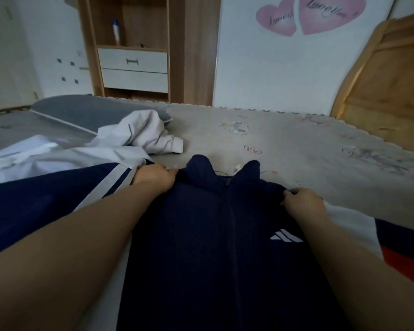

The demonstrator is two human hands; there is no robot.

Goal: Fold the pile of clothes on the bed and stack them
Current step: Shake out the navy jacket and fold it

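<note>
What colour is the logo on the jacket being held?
White stripes on the navy jacket, seen in the head view.

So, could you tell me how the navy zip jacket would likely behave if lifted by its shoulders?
Probably floppy: the navy jacket already bunches where the left hand and right hand pinch it. Its collar stands, so likely thickish. It should drape, not slide.

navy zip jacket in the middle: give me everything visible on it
The navy jacket looks like soft, matte knit fabric, front up on the bed. A zipper runs down its centre, shut as far as it shows; a white three-stripe logo sits on the chest. Its two collar points stand up at the far end. The left hand and right hand each grip a shoulder. It overlaps white and navy clothes on both sides.
</note>
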